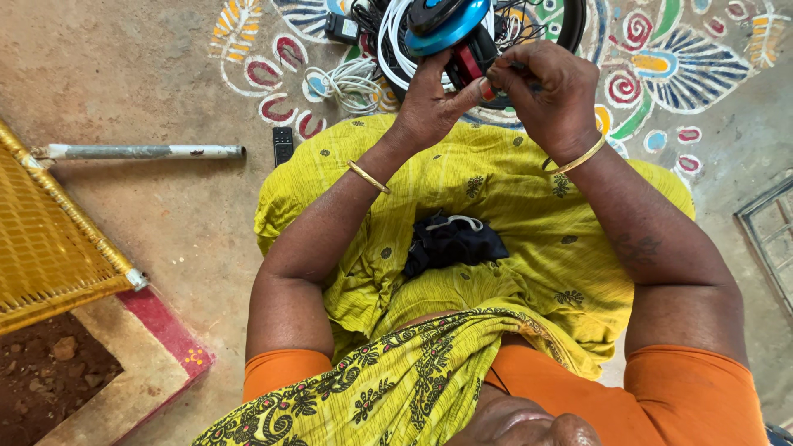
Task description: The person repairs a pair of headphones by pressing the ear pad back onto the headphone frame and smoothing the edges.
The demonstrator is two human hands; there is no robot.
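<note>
Over the lap, both hands meet on a blue gadget (pixel 450 23) held above the knees, near the top edge of the view. Left hand (pixel 429 99) curls around its red-and-black underside, thumb pressed along the side. Right hand (pixel 547 92) pinches a small red part (pixel 487 89) between thumb and fingertips, just beside the left thumb; the two hands touch. Each wrist wears a gold bangle (pixel 368 177).

A black cloth (pixel 453 241) with a white cord lies loose on the yellow-green sari (pixel 496 186) in the lap, well apart from the hands.

On the floor (pixel 140 74), beyond the knees, white cables (pixel 351 83) coil on a painted pattern (pixel 661 58), with a black adapter (pixel 341 27) near them and a small black remote (pixel 282 144) just beside the sari's edge. A white pipe (pixel 140 152) lies to the left, touching a yellow woven frame (pixel 49 239).
</note>
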